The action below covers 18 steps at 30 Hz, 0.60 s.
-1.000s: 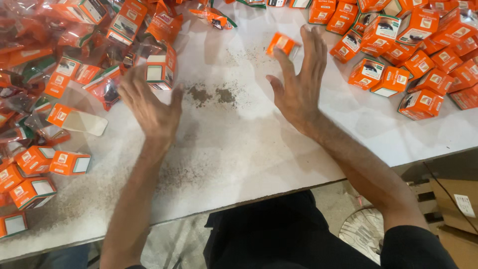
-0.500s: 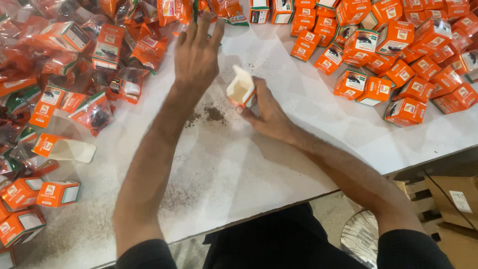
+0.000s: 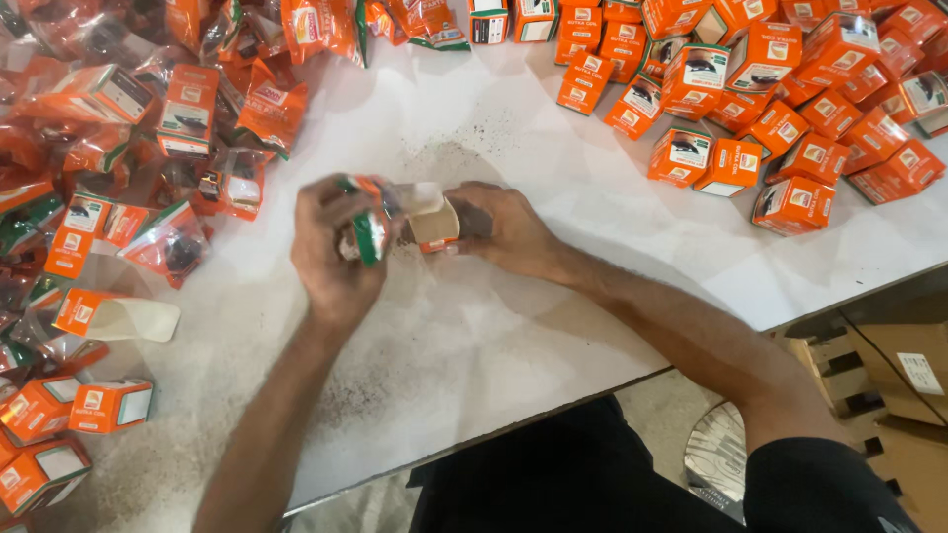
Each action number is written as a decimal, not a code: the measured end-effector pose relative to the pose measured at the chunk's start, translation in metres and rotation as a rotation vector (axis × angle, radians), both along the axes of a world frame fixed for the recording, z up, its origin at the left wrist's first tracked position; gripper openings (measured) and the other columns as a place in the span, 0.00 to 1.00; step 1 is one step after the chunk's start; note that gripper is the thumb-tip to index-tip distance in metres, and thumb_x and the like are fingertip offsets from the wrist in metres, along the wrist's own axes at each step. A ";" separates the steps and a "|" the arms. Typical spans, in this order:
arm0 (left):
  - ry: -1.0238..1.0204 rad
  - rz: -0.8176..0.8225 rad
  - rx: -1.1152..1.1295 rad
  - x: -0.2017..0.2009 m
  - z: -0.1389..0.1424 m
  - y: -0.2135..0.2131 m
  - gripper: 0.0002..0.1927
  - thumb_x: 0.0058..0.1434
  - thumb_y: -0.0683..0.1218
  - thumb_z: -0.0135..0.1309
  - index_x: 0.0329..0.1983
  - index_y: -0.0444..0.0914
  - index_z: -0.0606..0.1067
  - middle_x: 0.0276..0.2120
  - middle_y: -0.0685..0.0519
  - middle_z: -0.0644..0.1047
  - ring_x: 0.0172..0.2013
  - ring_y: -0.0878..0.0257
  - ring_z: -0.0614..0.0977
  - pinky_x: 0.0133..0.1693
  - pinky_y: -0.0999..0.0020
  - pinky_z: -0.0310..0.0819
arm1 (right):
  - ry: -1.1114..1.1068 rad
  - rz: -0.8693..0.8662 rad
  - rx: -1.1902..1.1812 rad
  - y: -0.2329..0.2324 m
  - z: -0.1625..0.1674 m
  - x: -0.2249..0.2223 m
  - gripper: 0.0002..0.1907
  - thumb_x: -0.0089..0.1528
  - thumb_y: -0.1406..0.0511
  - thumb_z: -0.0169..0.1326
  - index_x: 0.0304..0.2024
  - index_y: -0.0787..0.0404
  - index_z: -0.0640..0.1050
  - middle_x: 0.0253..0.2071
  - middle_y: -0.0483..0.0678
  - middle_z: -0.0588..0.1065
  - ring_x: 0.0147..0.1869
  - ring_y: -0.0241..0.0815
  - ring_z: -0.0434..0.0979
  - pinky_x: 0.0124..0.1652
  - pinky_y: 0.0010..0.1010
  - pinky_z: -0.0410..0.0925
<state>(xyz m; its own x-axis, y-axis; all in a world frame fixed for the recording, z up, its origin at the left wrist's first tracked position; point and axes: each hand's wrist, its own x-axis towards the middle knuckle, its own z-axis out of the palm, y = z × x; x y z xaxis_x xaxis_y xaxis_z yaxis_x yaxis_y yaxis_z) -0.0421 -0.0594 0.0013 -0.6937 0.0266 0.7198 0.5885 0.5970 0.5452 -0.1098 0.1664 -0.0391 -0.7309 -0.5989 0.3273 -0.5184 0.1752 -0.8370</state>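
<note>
The left hand (image 3: 334, 252) is clenched around a small clear packet (image 3: 367, 229) with orange and green print, its fingers curled over it so that most of the packet is hidden. Just to its right, the right hand (image 3: 506, 229) grips a small orange carton (image 3: 434, 223) lying on its side, with the open end and its pale flap turned toward the left hand; packet and carton mouth sit almost touching, though whether the packet has entered the carton cannot be told. Both hands rest near the middle of a white table (image 3: 592, 286), whose surface is speckled with dark dust, thickest in a smudge (image 3: 449, 158) just beyond the hands. Far right lies a spread of closed orange boxes (image 3: 780, 109). Along the left side sits a heap of bagged parts in clear and orange wrappers (image 3: 148, 138). Near the left edge lies an open empty carton (image 3: 117, 318), with a few more orange boxes (image 3: 74, 424) nearer still.
</note>
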 end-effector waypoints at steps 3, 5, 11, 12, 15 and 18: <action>0.163 -0.026 -0.182 0.014 -0.014 0.012 0.23 0.60 0.38 0.71 0.55 0.38 0.73 0.54 0.44 0.74 0.50 0.50 0.80 0.48 0.57 0.79 | 0.006 0.033 -0.026 -0.006 0.002 0.006 0.27 0.56 0.70 0.68 0.57 0.61 0.76 0.53 0.52 0.78 0.57 0.49 0.81 0.57 0.38 0.73; 0.175 -0.028 -0.323 0.016 -0.019 0.014 0.23 0.61 0.45 0.71 0.55 0.37 0.75 0.53 0.44 0.75 0.54 0.46 0.78 0.54 0.46 0.71 | 0.038 0.030 -0.025 -0.007 0.003 0.009 0.27 0.57 0.71 0.66 0.58 0.61 0.75 0.54 0.52 0.78 0.58 0.50 0.81 0.58 0.38 0.73; -0.049 0.025 -0.423 0.014 -0.016 0.011 0.18 0.64 0.51 0.62 0.54 0.38 0.78 0.62 0.35 0.67 0.68 0.33 0.61 0.68 0.29 0.42 | 0.106 0.005 0.035 -0.008 -0.002 0.008 0.32 0.54 0.68 0.67 0.60 0.63 0.74 0.56 0.55 0.77 0.62 0.56 0.77 0.60 0.43 0.69; -0.093 0.050 -0.387 0.013 -0.016 0.012 0.13 0.63 0.48 0.60 0.49 0.40 0.78 0.66 0.32 0.63 0.68 0.30 0.58 0.67 0.30 0.41 | 0.175 0.005 0.047 -0.008 -0.004 0.009 0.33 0.53 0.67 0.69 0.60 0.64 0.73 0.57 0.56 0.77 0.63 0.59 0.74 0.62 0.46 0.66; -0.103 0.064 -0.314 0.009 -0.022 0.016 0.06 0.62 0.43 0.59 0.42 0.41 0.77 0.69 0.31 0.57 0.67 0.28 0.57 0.65 0.35 0.49 | 0.176 -0.027 0.086 -0.010 -0.009 0.012 0.35 0.53 0.64 0.71 0.60 0.65 0.72 0.57 0.57 0.75 0.64 0.61 0.73 0.61 0.47 0.66; -0.309 -0.011 0.111 0.006 -0.031 0.020 0.07 0.61 0.40 0.57 0.42 0.35 0.75 0.67 0.34 0.58 0.56 0.44 0.71 0.52 0.51 0.70 | 0.173 -0.051 0.136 -0.010 -0.012 0.017 0.35 0.54 0.63 0.71 0.61 0.64 0.71 0.58 0.57 0.74 0.64 0.60 0.73 0.61 0.47 0.67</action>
<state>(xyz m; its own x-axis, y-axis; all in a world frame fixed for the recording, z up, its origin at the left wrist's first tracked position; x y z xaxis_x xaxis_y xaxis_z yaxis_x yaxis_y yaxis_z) -0.0365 -0.0398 -0.0301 -0.8798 -0.0312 0.4743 0.3915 0.5185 0.7602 -0.0925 0.1564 -0.0516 -0.7012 -0.6101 0.3688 -0.6397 0.3100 -0.7034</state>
